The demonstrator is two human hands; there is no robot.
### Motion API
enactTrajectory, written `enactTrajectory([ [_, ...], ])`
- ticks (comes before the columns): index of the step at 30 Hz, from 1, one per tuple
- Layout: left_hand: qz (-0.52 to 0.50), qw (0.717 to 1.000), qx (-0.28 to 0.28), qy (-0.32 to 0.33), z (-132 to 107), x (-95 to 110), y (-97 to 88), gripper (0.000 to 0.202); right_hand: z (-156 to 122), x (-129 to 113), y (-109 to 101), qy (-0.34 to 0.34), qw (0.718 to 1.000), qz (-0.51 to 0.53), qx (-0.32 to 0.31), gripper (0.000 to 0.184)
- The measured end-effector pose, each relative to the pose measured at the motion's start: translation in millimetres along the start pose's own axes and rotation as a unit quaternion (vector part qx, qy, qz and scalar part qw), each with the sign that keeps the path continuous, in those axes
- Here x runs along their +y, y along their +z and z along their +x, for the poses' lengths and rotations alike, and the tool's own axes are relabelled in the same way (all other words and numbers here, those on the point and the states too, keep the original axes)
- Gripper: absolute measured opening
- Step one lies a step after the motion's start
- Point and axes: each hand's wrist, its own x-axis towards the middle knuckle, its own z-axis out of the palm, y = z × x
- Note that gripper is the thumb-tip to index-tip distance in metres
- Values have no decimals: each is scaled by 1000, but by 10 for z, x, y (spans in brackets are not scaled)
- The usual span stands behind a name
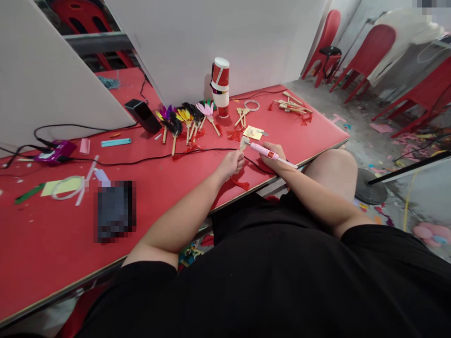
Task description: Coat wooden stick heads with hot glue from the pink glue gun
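Note:
My left hand (230, 165) is closed around the handle of a small pale wooden fan-shaped piece (244, 142), whose head sticks up above the fist. A red tassel (241, 183) hangs below that hand onto the table. A pink glue gun (263, 150) is in my right hand (272, 154), its nozzle at the head of the wooden piece. I cannot tell whether nozzle and wood touch. Just beyond lies a yellow paper (253, 132) with stains on it. Two similar wooden pieces (242, 115) with red tassels rest behind it.
Feathered wooden sticks (188, 122) lie at the table's back, beside stacked paper cups (221, 87). More tasselled sticks (291, 107) are at the right end. A black cord (148, 159) crosses the red table (169, 188) from a purple power strip (56, 152). A pixelated dark object (115, 210) sits left.

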Motion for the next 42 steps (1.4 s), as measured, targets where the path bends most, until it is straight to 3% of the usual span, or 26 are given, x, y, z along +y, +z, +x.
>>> enactTrajectory([
  [12, -9, 1000, 1, -8, -9, 4, 8, 47, -17, 29, 11, -22, 1000, -10, 2, 16],
  [23, -8, 1000, 1, -8, 23, -26, -2, 43, -11, 21, 7, 3, 1000, -11, -7, 19],
  [42, -13, 999, 4, -37, 19, 6, -49, 40, -34, 28, -3, -22, 1000, -1, -3, 12],
])
